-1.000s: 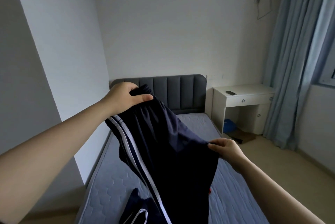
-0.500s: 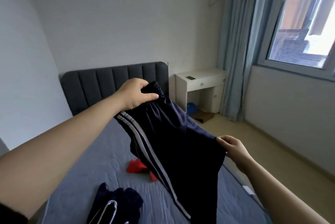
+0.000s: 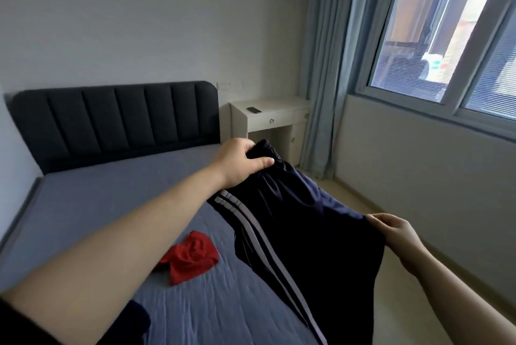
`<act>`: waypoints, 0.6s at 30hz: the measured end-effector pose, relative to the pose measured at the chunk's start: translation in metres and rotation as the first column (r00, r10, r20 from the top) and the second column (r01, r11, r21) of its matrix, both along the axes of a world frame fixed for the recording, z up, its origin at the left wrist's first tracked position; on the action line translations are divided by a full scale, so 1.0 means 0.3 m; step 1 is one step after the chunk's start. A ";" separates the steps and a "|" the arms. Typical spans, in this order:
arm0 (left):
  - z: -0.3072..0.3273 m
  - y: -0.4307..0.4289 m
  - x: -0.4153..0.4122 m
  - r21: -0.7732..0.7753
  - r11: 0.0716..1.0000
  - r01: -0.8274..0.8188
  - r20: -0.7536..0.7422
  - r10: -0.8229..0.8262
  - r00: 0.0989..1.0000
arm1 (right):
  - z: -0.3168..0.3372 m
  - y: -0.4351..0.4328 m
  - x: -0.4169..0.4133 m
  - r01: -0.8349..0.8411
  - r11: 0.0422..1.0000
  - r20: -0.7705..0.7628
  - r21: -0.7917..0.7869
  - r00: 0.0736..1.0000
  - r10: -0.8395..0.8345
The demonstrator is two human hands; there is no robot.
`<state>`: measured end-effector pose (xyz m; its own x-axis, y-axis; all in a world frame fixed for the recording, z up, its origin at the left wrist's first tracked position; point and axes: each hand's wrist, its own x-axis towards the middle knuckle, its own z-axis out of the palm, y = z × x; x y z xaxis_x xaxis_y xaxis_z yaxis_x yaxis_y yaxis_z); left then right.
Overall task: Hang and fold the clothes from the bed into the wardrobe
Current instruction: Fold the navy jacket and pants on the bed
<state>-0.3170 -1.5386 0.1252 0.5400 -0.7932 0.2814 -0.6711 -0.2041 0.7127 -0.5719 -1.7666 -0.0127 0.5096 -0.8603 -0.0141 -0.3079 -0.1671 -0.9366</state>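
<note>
Dim room, daylight from window [image 3: 435,37]; wide-angle edge bending

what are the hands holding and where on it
Dark striped trousers: left hand grips the waistband, right hand pinches the fabric edge lower down.

Dark navy trousers [image 3: 301,233] at frame centre: thin, smooth cloth with slight sheen, pale woven side stripes. Red garment [image 3: 190,258] lower left: soft matt cloth, crumpled. Bed [image 3: 111,205] cover: matt quilted fabric. Headboard [image 3: 117,118]: dark padded upholstery. Desk [image 3: 268,117] upper centre: smooth white laminate. Curtain [image 3: 326,65]: matt cloth.
</note>
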 end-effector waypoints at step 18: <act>-1.219 0.479 0.327 0.356 0.643 -0.678 -0.138 0.754 0.643 | -0.935 0.136 0.915 -0.617 0.783 -0.603 0.079 0.596 0.530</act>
